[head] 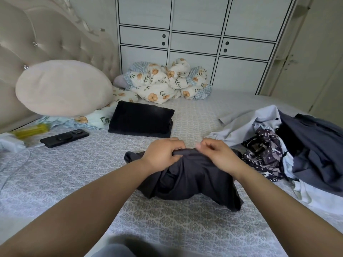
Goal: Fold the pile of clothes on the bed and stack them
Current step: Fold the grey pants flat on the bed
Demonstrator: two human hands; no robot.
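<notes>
Dark garment (187,179) lies bunched mid-bed (74,173), right in front of the person, long axis roughly left-right with a slight slant, lower right end trailing toward the near edge. Left hand (163,154) grips its top edge, fingers curled into the fabric. Right hand (216,154) pinches the same edge just beside it, fingertips bent. Both hands close together at the far side of the garment. Folded black piece (141,119) sits flat further back, long axis left-right, well apart. Unfolded pile (297,145) heaps on the right: pale blue, patterned, navy pieces. Black phone (65,138) lies left, near a pillow (63,88). Floral quilt (167,80) bunched by the wardrobe (194,30). No readable writing or labels.
</notes>
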